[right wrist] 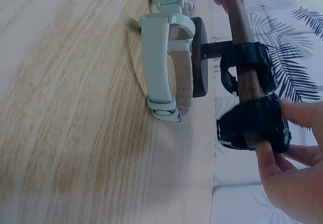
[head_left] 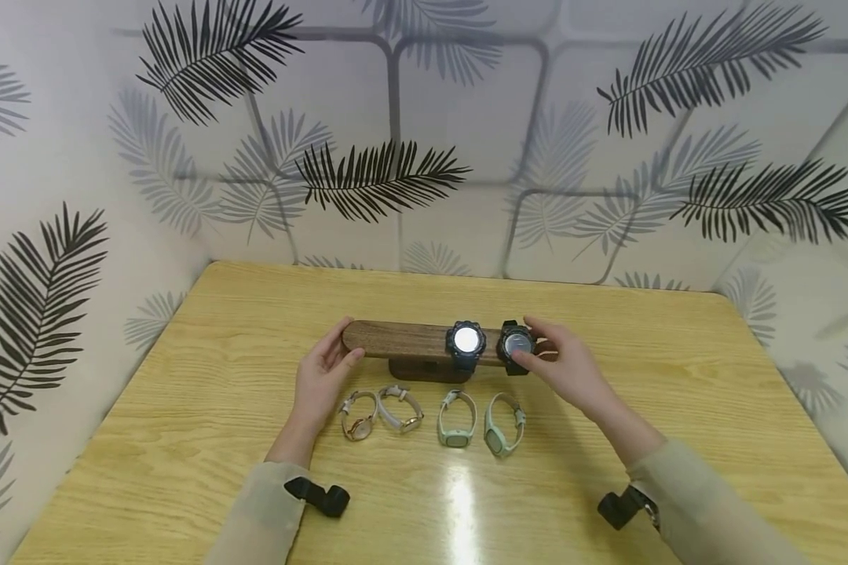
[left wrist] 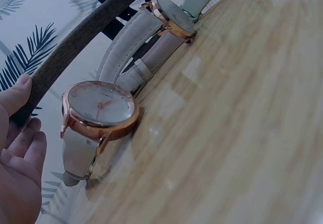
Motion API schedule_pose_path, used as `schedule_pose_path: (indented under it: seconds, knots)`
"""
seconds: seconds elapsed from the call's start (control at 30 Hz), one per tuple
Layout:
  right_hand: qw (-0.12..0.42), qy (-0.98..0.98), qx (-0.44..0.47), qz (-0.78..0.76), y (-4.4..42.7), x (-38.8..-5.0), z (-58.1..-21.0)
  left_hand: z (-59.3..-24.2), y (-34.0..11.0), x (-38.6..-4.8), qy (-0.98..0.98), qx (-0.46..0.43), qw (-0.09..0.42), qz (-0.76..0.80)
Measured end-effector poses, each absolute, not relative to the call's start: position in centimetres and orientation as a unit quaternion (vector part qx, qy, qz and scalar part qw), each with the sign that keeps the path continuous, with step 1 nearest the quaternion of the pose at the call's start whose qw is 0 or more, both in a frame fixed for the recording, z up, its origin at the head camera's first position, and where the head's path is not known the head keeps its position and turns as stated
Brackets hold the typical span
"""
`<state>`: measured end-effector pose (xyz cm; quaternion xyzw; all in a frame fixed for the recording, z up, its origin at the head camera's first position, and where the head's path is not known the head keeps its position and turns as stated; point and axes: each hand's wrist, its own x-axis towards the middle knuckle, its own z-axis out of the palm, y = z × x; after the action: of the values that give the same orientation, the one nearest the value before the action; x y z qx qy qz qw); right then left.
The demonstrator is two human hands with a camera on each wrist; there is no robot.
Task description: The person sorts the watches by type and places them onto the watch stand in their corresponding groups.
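A wooden watch stand (head_left: 396, 340) has a long rounded bar on a post and dark base. My left hand (head_left: 318, 377) grips the bar's left end, thumb in front and fingers behind. At the other end, my right hand (head_left: 567, 367) pinches a black sports watch (right wrist: 255, 125) that loops around the bar. Left of it on the bar sits a dark blue sports watch (head_left: 466, 340), its face glaring white. In the left wrist view, a rose-gold watch with a white strap (left wrist: 103, 108) lies close to the left hand.
In front of the stand, on the wooden table (head_left: 205, 447), lie another white-strapped watch (head_left: 404, 420) and two mint-green watches (head_left: 457, 439), straps closed in loops. A leaf-patterned wall covering (head_left: 459, 235) rises behind the table. Each wrist bears a black camera mount (head_left: 318, 496).
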<state>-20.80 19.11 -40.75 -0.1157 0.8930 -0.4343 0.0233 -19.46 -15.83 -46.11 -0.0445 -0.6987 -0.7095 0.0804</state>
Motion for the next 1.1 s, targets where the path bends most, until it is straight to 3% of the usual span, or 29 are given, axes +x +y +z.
schedule_pose_path:
  seconds: [0.23, 0.53, 1.1]
  knots:
    - [0.040, 0.890, -0.140, -0.432, 19.1, -20.6, -40.6, -45.3, -15.6, -19.0, -0.701, -0.048, 0.083, -0.707]
    - [-0.014, 0.925, -0.195, -0.326, 18.4, -20.9, -40.3, -45.4, -15.7, -19.0, -0.699, -0.050, 0.082, -0.709]
    - [-0.024, 0.918, -0.225, -0.324, 17.6, -21.4, -40.6, -45.4, -15.6, -19.0, -0.699, -0.050, 0.087, -0.708]
